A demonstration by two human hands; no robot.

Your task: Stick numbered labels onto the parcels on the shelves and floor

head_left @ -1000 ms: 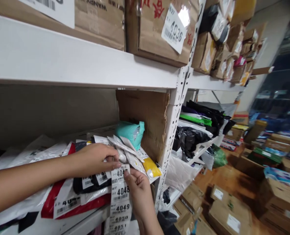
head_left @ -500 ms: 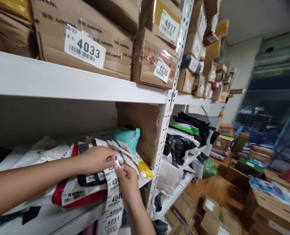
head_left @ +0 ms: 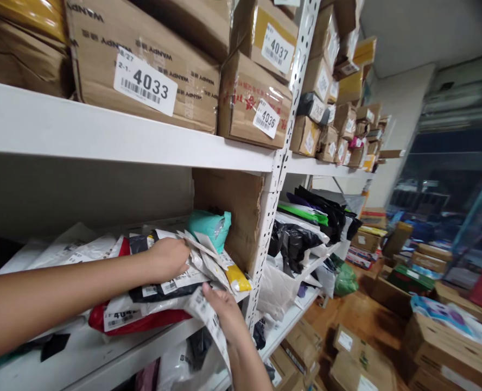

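Observation:
My right hand pinches a strip of printed number labels, which bends and hangs down in front of the shelf edge. Over the pile of mailing bags, my left hand is closed with curled fingers, against the white envelopes; what it grips, if anything, is hidden. Beneath it lies a dark bag in clear wrap with a white label. Lower in the pile is a red bag with a numbered sticker. A teal bag and a yellow packet sit just beyond my hands.
An upper white shelf carries cardboard boxes with number stickers. A perforated post stands right of my hands. Past it, another rack holds black bags and boxes. More cartons are on the wooden floor.
My right hand has moved right and down, away from my left hand, and the label strip has swung and twisted with it. My left hand has shifted slightly and stays over the parcels.

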